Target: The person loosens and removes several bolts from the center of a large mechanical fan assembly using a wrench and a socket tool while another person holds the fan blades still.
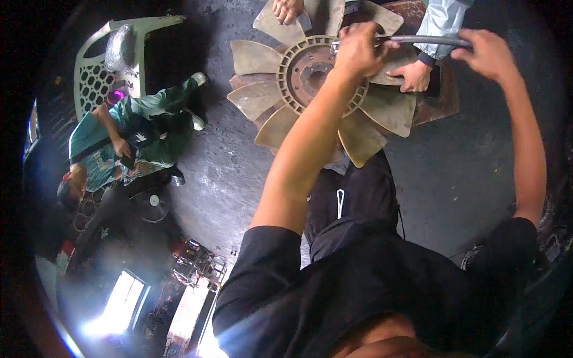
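Note:
A large fan (277,122) with pale, dirty plastic blades lies flat, its rusty round hub (298,77) inside a slotted ring. Across the hub's far right side runs a long-handled wrench (427,40) with a shiny metal head. My left hand (358,51) is closed round the wrench near its head, over the ring's far edge. At the far end of the bar, my right hand (488,53) grips the handle. Whether the wrench head sits on a bolt is hidden by my left hand.
Another person's hand (412,77), with a pale sleeve, presses on the fan's right side; a second hand (287,10) rests on a far blade. A rusty plate (444,98) lies under the fan. At left, a person in green (98,149) sits near a white grille panel (140,59).

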Available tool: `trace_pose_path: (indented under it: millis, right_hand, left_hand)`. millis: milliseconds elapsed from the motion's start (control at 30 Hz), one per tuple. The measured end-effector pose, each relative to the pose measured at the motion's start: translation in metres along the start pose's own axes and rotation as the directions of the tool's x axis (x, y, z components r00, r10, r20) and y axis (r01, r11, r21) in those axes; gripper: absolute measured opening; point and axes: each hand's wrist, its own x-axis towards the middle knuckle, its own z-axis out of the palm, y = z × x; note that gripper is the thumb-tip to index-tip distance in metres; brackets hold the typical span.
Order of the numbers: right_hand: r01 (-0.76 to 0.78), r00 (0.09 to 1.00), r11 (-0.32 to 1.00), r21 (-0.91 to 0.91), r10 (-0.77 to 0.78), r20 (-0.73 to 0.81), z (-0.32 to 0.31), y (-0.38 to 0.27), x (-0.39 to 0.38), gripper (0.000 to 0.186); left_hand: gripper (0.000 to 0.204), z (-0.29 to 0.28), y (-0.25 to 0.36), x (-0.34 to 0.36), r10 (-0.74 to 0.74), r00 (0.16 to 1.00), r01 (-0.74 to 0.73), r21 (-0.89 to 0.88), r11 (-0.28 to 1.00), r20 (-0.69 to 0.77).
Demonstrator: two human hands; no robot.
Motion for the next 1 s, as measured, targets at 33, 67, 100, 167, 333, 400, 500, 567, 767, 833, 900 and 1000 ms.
trace_pose_path:
  millis: [33,67,100,167,333,400,500,567,767,833,900,1000]
  right_hand:
    - [-0.019,0.998,1.000,-0.010,0.019,0.061,0.017,-0.004,0.009,0.051]
    - [-0.052,0.991,0.998,-0.034,0.056,0.124,0.034,0.001,0.011,0.055]
    - [-0.064,0.988,0.998,0.026,0.060,0.142,0.053,0.006,0.008,0.058]
    - [-0.145,0.984,0.986,0.088,0.134,0.115,0.096,0.018,-0.004,0.064]
    - [-0.150,0.987,0.951,0.270,0.130,0.090,0.147,-0.015,-0.008,0.057]
    - [-0.139,0.990,0.935,0.325,0.135,0.033,0.173,-0.027,-0.012,0.055]
    - [-0.129,0.986,0.830,0.543,0.164,-0.015,0.206,-0.055,-0.025,0.046]
    - [-0.154,0.980,0.781,0.605,0.200,-0.009,0.221,-0.069,-0.034,0.047]
    - [-0.149,0.968,0.684,0.714,0.247,-0.034,0.236,-0.109,-0.059,0.050]
    - [-0.186,0.970,0.648,0.739,0.242,0.032,0.233,-0.106,-0.061,0.052]
    - [-0.221,0.966,0.611,0.760,0.242,0.087,0.240,-0.104,-0.068,0.053]
    - [-0.307,0.951,0.209,0.928,0.033,0.307,0.234,-0.130,-0.079,0.052]
  left_hand:
    - [0.052,-0.002,-0.014,-0.007,-0.029,0.985,0.020,-0.053,0.998,-0.169]
    - [0.065,-0.003,-0.028,-0.011,-0.180,0.970,0.168,-0.083,0.982,-0.166]
    - [0.068,-0.005,-0.042,-0.022,-0.283,0.948,0.256,-0.180,0.950,-0.144]
    - [0.072,-0.008,-0.064,-0.041,-0.381,0.918,0.340,-0.279,0.898,-0.109]
    - [0.089,0.004,-0.122,-0.071,-0.272,0.952,0.271,0.023,0.962,0.139]
    - [0.095,0.011,-0.138,-0.082,-0.211,0.964,0.140,0.370,0.919,0.159]
    - [0.097,0.018,-0.138,-0.090,-0.251,0.945,0.112,0.515,0.850,0.209]
    - [0.093,0.021,-0.138,-0.089,-0.268,0.948,0.160,0.473,0.867,0.170]
    - [0.053,0.029,-0.152,-0.091,-0.199,0.972,0.128,0.426,0.896,0.127]
    - [0.038,0.030,-0.147,-0.087,-0.222,0.963,0.128,0.468,0.875,0.153]
    - [0.039,0.033,-0.148,-0.088,-0.233,0.955,0.111,0.508,0.854,0.183]
    - [0.044,0.029,-0.161,-0.096,-0.251,0.947,0.080,0.604,0.793,0.203]
